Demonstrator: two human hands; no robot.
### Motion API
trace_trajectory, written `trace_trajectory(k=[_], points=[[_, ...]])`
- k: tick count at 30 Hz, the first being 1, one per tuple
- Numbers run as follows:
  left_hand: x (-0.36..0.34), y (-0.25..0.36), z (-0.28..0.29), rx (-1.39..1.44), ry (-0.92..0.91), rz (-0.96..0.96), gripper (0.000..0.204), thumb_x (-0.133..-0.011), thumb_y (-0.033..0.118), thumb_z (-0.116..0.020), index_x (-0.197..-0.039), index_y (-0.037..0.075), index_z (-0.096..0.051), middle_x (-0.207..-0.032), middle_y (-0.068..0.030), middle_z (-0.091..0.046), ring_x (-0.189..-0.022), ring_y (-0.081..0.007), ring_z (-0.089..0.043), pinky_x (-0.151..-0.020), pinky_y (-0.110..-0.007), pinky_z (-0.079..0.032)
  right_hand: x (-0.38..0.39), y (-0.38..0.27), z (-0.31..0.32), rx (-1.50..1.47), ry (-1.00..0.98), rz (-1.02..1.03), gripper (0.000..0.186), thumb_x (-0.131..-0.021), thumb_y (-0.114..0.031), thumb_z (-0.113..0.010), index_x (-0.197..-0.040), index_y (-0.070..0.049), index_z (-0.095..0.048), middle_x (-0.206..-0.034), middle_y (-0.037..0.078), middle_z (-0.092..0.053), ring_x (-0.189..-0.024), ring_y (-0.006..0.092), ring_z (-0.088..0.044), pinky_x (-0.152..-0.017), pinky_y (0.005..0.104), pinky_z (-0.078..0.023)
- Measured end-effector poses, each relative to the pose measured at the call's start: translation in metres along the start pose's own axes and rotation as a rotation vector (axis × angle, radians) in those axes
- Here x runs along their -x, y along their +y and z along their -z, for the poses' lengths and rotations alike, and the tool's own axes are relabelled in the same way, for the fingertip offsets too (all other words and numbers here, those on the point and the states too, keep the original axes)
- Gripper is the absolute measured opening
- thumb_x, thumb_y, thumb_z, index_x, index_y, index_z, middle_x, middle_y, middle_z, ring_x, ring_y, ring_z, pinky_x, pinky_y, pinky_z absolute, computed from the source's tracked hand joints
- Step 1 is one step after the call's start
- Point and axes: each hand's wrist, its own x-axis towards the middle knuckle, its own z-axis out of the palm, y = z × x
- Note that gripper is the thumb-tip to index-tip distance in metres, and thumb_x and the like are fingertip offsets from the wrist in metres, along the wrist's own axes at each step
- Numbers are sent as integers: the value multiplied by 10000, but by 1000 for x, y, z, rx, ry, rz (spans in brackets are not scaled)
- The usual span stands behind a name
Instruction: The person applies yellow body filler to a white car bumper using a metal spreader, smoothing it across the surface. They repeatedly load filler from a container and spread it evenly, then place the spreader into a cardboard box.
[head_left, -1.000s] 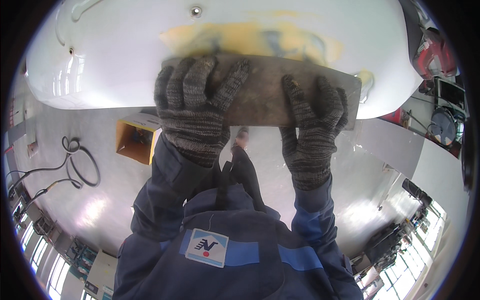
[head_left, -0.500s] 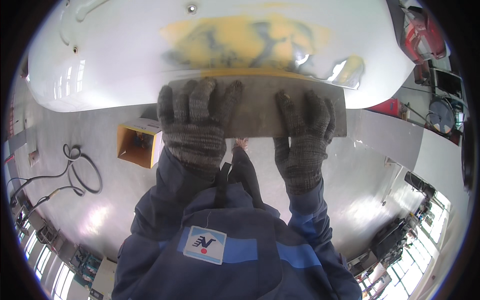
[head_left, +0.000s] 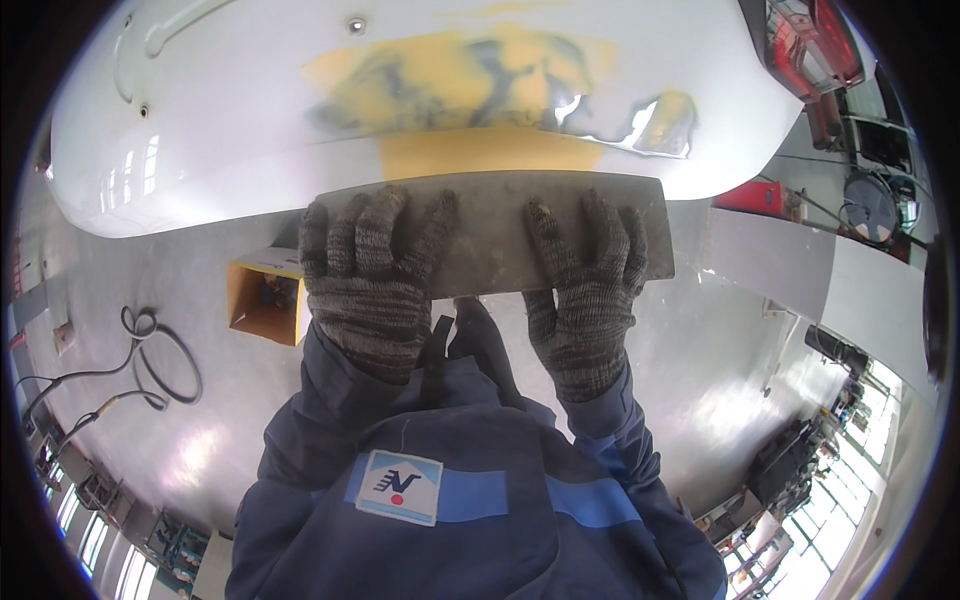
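Note:
A wide, thin grey spreader [head_left: 490,235] spans both my hands, its far edge along the lower part of a white car body panel [head_left: 230,110]. My left hand [head_left: 370,285], in a dark knitted glove, is closed on its left part, fingers flat over the top face. The matching gloved right hand [head_left: 590,290] grips its right part; the thumb goes under the near edge. Just beyond the spreader lies a smooth yellow filler band [head_left: 490,152]. Farther up, the panel has a sanded yellow and grey patch [head_left: 420,90]. The spreader's underside is hidden.
A red tail light [head_left: 815,50] is at the panel's upper right. An open cardboard box [head_left: 240,300] stands on the floor to the left, with a coiled black hose [head_left: 195,355] beyond it. On the right are a grey board [head_left: 770,250] and a round grey disc [head_left: 868,210].
Both hands have drawn the spreader toward me and slightly left, away from the patch. More of the yellow filler band shows beyond its far edge. The whole view has shifted a little.

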Motion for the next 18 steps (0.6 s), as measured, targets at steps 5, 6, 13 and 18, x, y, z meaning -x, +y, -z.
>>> trace_trajectory(k=[5,6,13,18], points=[[-1,1,-1,68,-19,20,522,-817,273,-636,-1334,300,-700,-1274,-57,-576,-1202,-285,-574,-1159,-610,-347,-1,1,2,2,-44,-18,770,-678,-276,-814,-1424,-342,-632,-1545,143,-379,-1465,502,-274,-1168,631,-329],[-1,2,0,72,-30,24,522,-817,276,-638,-1335,299,-698,-1280,-57,-573,-1204,-284,-571,-1161,-610,-344,0,0,2,3,-64,-29,764,-686,-283,-816,-1425,-343,-630,-1544,146,-380,-1467,501,-269,-1170,631,-326],[0,3,4,96,-109,1,577,-806,312,-660,-1383,299,-660,-1313,-59,-547,-1238,-284,-546,-1167,-606,-331,6,-1,3,17,-95,-31,716,-747,-321,-811,-1437,-323,-620,-1535,165,-388,-1467,506,-265,-1178,630,-312],[6,8,6,121,-150,3,561,-826,422,-711,-1367,277,-676,-1304,-67,-544,-1254,-277,-549,-1162,-575,-355,13,1,1,-18,-61,-59,581,-813,-224,-789,-1380,-291,-680,-1485,158,-467,-1424,493,-340,-1158,608,-325]])
